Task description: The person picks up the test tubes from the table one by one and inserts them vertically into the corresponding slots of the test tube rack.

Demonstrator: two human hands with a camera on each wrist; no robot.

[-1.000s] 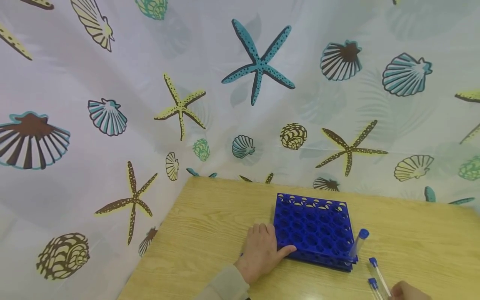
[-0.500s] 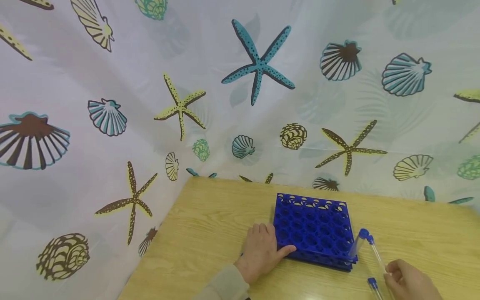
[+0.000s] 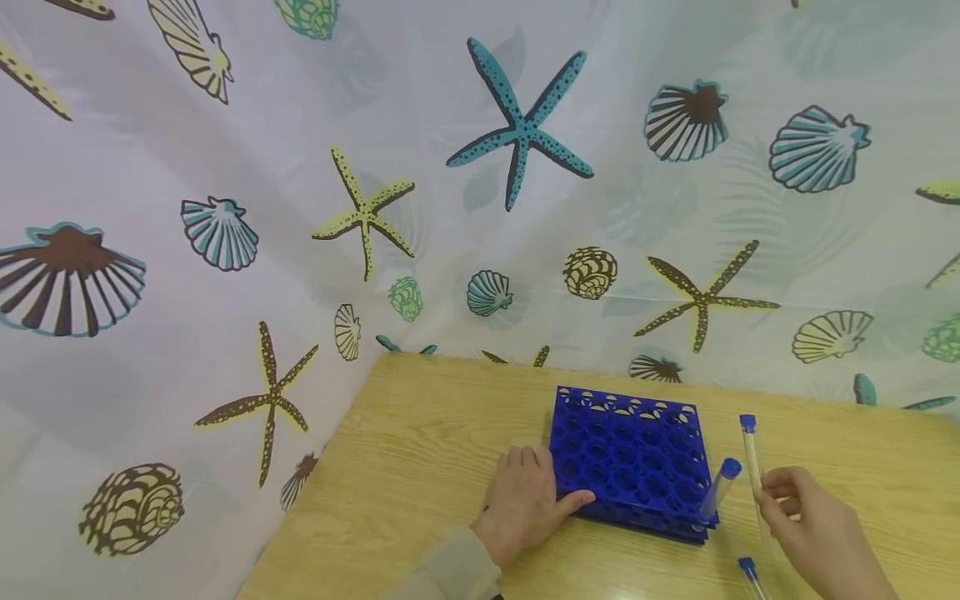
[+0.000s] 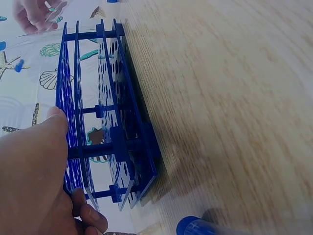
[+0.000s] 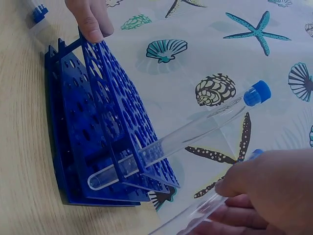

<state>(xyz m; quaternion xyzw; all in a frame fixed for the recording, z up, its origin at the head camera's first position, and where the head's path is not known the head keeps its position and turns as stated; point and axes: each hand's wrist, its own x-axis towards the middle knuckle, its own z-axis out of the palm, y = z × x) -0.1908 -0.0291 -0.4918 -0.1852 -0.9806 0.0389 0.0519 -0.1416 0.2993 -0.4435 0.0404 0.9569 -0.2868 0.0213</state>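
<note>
A blue test tube rack (image 3: 633, 510) stands on the table. My left hand (image 3: 517, 504) grips its left end, thumb along the front edge; in the left wrist view the fingertips (image 4: 93, 215) curl around its corner. Fingers and thumb of my right hand (image 3: 813, 525) pinch a clear test tube (image 3: 753, 454) with a blue cap, held upright to the right of the rack. Another capped test tube (image 5: 195, 129) leans in the rack's near right corner hole, its rounded bottom (image 5: 100, 180) showing between the tiers. The other holes in sight hold no tubes.
One more capped tube (image 3: 752, 575) lies on the table near the front, partly out of view. A further blue-capped tube (image 4: 193, 226) lies left of the rack by my left hand. A curtain (image 3: 420, 108) printed with shells and starfish hangs behind the table.
My right hand has lifted one of the two lying tubes and carried it away from me, up beside the rack, turning it more upright. The left hand has stayed on the rack.
</note>
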